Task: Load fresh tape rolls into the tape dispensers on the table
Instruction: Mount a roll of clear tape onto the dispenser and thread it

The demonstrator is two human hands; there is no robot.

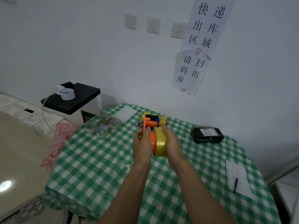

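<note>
- Left hand (142,141) grips the orange tape dispenser (152,140), held above the checked table (97,159).
- Right hand (173,142) curls round the yellow tape roll (161,143), which touches this dispenser.
- Four smaller rolls (102,131) stand far left.

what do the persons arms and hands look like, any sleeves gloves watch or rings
Both arms are bare as far as the picture shows them, with no sleeve in view. The left hand and right hand wear no gloves. No watch or band shows at either wrist, and no ring shows on the fingers that can be seen.
</note>
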